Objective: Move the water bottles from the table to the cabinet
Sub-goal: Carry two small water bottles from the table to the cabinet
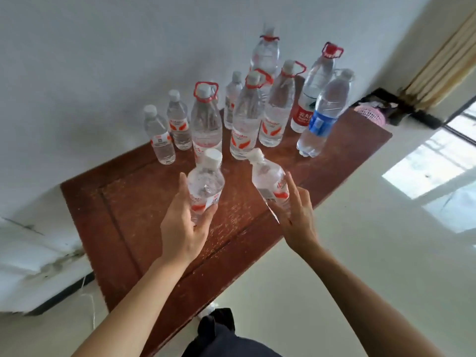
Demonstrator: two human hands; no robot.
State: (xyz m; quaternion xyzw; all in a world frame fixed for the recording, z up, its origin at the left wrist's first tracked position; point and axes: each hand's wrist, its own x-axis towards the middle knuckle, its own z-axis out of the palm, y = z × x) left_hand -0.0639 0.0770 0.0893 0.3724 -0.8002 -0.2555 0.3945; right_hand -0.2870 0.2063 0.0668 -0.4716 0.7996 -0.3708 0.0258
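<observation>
Each hand held one small bottle so two could go at once: left hand (184,228) wrapped one bottle (204,186), right fingers (296,202) pinched another (270,182) above the worktop (128,207).

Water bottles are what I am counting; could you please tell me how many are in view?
11 bottles: one in the left hand, one in the right hand, nine standing at the wooden top's far end. Others may hide behind the tall ones.
</observation>
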